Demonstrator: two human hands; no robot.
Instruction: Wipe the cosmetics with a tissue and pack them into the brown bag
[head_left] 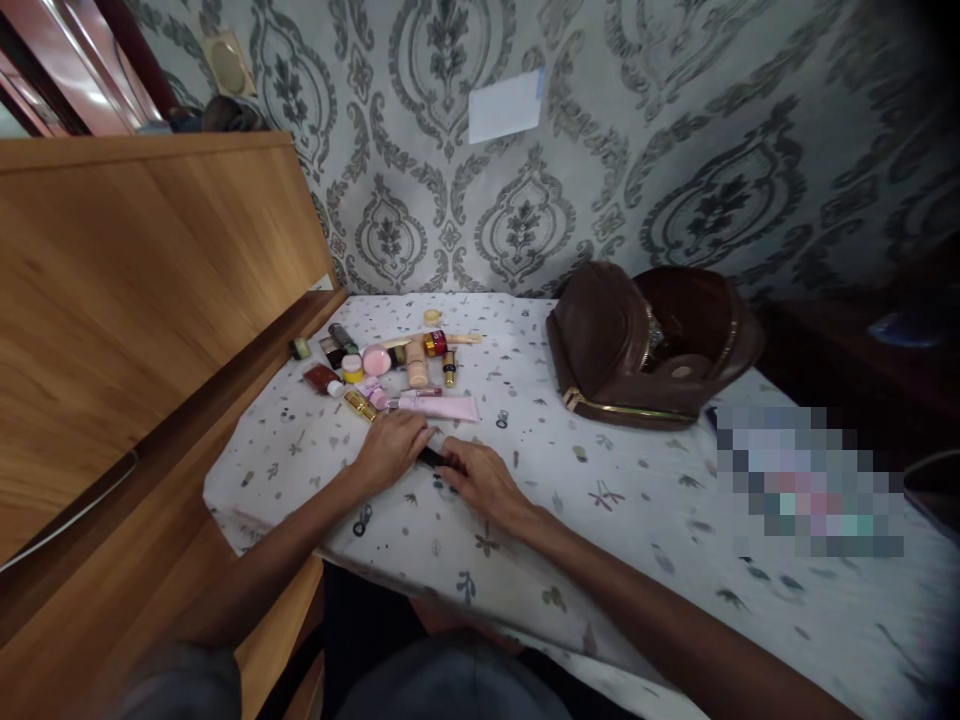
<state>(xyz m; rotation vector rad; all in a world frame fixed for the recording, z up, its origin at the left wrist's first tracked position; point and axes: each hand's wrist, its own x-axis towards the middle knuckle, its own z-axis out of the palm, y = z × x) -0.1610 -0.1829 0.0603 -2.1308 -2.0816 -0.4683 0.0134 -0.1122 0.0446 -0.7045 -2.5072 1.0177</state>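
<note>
My left hand (391, 448) and my right hand (484, 478) meet over the cloth near the table's front. Between them is a slim black stick-like thing (430, 457), partly hidden by my fingers, so its exact kind cannot be made out. Both hands have closed fingers on it, the left at one end and the right at the other. Just beyond my left hand lie a gold tube (361, 404) and a pale pink squeeze tube (448, 407). Behind them are a beige bottle (416, 364), a round pink container (376, 360) and a dark red tube with a white cap (322, 379).
An open brown bag (622, 345) with a gold zip stands at the back right. Nearer on the right is a blurred-out patch. A wooden panel (165, 240) borders the left side, and a patterned wall (517, 210) rises behind the cloth-covered table (525, 540).
</note>
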